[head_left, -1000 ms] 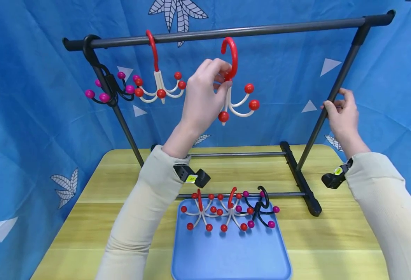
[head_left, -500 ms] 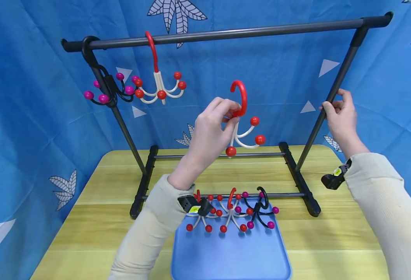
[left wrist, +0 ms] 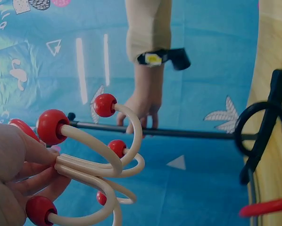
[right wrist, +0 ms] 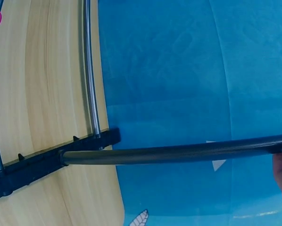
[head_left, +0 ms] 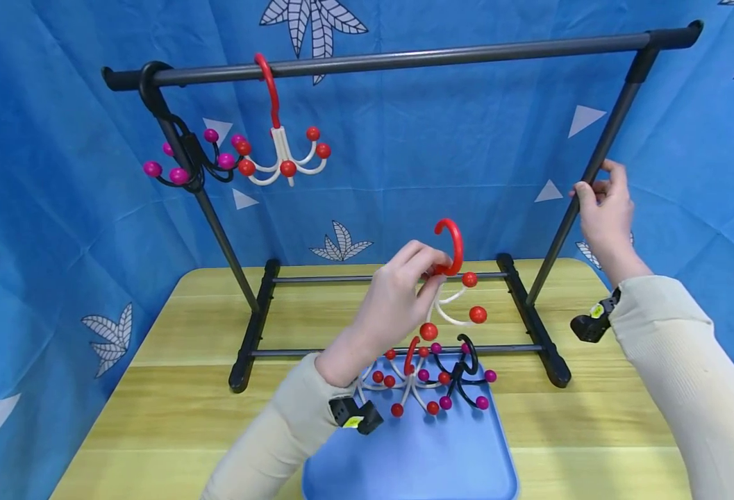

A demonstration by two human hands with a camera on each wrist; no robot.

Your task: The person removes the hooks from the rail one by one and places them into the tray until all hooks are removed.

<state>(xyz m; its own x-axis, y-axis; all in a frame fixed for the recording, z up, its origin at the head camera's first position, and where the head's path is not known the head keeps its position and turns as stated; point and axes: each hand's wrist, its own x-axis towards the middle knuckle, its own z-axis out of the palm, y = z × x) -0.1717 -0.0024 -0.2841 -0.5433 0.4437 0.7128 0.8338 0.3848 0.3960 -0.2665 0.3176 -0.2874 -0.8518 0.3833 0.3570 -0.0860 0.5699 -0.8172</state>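
Two hangers (head_left: 282, 147), one white and one black, hang near the left end of the dark rail (head_left: 429, 60). Below it, in the air, the left hand (head_left: 401, 295) pinches a red-hooked hanger (head_left: 458, 255) by its neck — hook upward. The right hand (head_left: 607, 214) grips the right upright (head_left: 551, 262). On the blue tray (head_left: 416, 458) lie a magenta-balled hanger (head_left: 460, 373) and pale hangers (head_left: 411, 379) — one, apparently, part-hidden by the left sleeve (head_left: 307, 403).

Creased blue cloth (head_left: 367, 208) hung behind and beside the wood table (head_left: 142, 396). Leaf prints (head_left: 110, 340) with dark outlines and pale triangles (head_left: 587, 121) were scattered on the cloth. Table had side-to-side grain, rounded back corners. Left wrist view showed white lettering (left wrist: 14, 19).
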